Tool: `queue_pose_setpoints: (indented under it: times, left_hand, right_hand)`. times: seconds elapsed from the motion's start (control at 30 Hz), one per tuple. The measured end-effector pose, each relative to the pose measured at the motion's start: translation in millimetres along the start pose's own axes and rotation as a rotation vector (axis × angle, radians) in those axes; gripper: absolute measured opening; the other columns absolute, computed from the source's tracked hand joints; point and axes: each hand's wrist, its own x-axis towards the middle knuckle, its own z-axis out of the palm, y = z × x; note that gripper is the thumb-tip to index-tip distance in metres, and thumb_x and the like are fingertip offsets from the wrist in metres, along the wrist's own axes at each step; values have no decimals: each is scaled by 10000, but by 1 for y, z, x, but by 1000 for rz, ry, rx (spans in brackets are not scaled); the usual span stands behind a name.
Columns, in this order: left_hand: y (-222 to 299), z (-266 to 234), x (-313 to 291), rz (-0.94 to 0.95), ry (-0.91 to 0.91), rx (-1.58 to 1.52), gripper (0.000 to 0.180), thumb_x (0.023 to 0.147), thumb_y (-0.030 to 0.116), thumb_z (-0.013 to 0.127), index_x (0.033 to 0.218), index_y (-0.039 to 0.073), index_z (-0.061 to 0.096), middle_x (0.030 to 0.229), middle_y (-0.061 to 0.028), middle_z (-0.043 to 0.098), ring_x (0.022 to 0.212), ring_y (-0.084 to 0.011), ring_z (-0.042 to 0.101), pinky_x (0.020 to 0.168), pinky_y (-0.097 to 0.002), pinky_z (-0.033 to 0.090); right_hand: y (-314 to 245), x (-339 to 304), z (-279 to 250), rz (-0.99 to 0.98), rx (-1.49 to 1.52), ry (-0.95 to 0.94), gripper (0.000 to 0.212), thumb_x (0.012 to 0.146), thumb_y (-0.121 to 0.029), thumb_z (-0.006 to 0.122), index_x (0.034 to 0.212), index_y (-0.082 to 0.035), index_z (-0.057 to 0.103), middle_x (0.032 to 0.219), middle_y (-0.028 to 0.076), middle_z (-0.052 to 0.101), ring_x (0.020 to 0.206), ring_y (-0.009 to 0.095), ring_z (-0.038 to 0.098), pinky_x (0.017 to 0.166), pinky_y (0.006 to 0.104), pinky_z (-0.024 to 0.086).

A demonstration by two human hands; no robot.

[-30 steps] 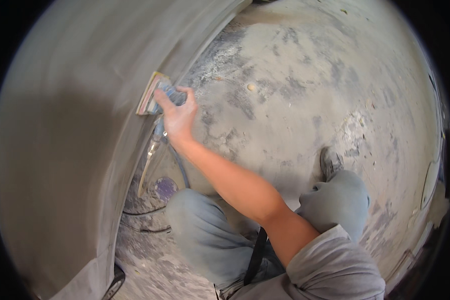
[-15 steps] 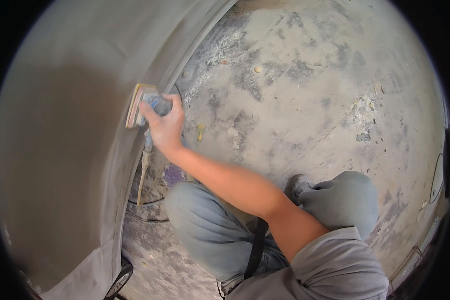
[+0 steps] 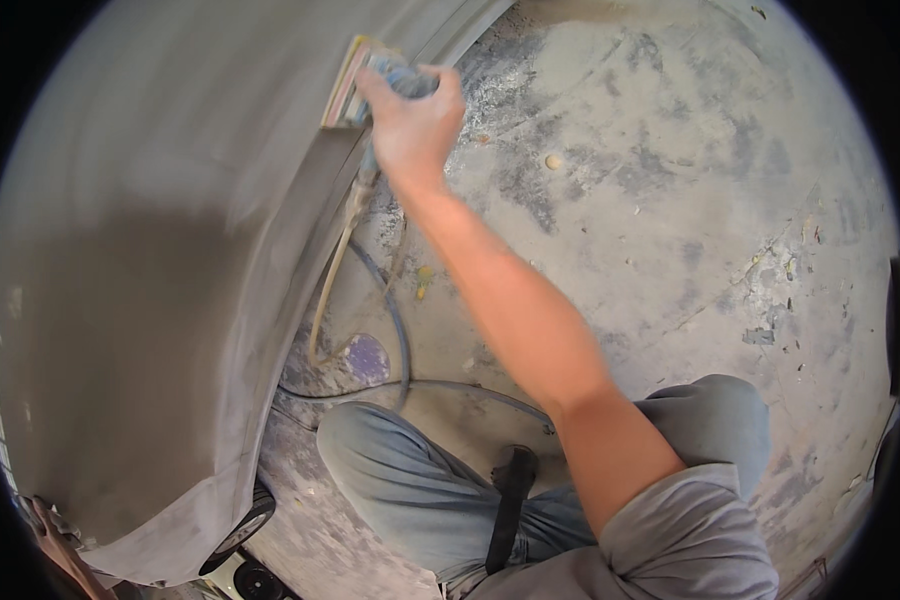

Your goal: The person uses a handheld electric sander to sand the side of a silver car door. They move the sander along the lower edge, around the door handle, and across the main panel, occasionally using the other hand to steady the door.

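My right hand (image 3: 415,130) is closed around a pneumatic sander (image 3: 402,78) with a blue and dark body. The sander's rectangular layered pad (image 3: 346,85) faces a dull grey vehicle body panel (image 3: 170,110) and appears to rest on it, near its lower edge. Blur softens the hand and tool slightly. From the sander's tail, below my wrist, a pale hose (image 3: 330,275) hangs down to the floor. My left hand is out of sight.
A dark hose (image 3: 395,320) loops over the stained concrete floor (image 3: 650,220) beside a purple sanding disc (image 3: 367,360). My bent knees (image 3: 390,460) are close to the panel. A wheel (image 3: 245,525) shows below the panel at the lower left.
My right hand has carried the sander forward along the panel, up and to the right in view. More of the hose now shows. The view has also shifted a little.
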Motion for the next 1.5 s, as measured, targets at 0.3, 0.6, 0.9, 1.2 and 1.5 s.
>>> queue_pose_setpoints:
  times: [0.3,0.6,0.9,1.2,1.5]
  left_hand:
    - [-16,16,8,26,79,-160,943,943,754,689,1379,-83,699,1202,-151,758,1045,-227,645,950,-365,499]
    - [26,19,-16,36,109,-185,904,955,721,690,1434,-45,673,1338,-204,746,1190,-293,689,1059,-391,495]
    - [20,32,-13,72,184,-214,901,950,712,702,1430,-50,670,1336,-227,743,1198,-306,699,1064,-395,504]
    - [-1,29,-3,110,132,-194,820,1003,622,700,1450,-63,651,1325,-224,746,1170,-289,703,1026,-403,523]
    - [-18,10,14,-77,-96,-133,884,994,666,691,1392,-122,662,1253,-213,753,1109,-278,687,998,-392,518]
  right_hand:
    - [-43,107,-12,-20,-251,-143,424,893,-386,803,1139,-57,696,1375,262,685,1005,491,754,920,557,583]
    - [5,-43,2,-69,-134,-7,637,740,-344,955,1153,0,613,1094,236,686,1037,424,673,911,509,536]
    - [-12,-168,-12,-49,-95,-149,619,805,-287,912,1268,-15,606,1169,228,649,1075,449,663,904,511,550]
    - [-8,14,-11,71,-9,-58,572,758,-329,946,1087,2,616,987,217,706,930,399,705,830,480,555]
    - [-30,180,-11,142,3,-29,630,730,-395,947,1106,19,657,1018,232,764,946,365,755,866,470,587]
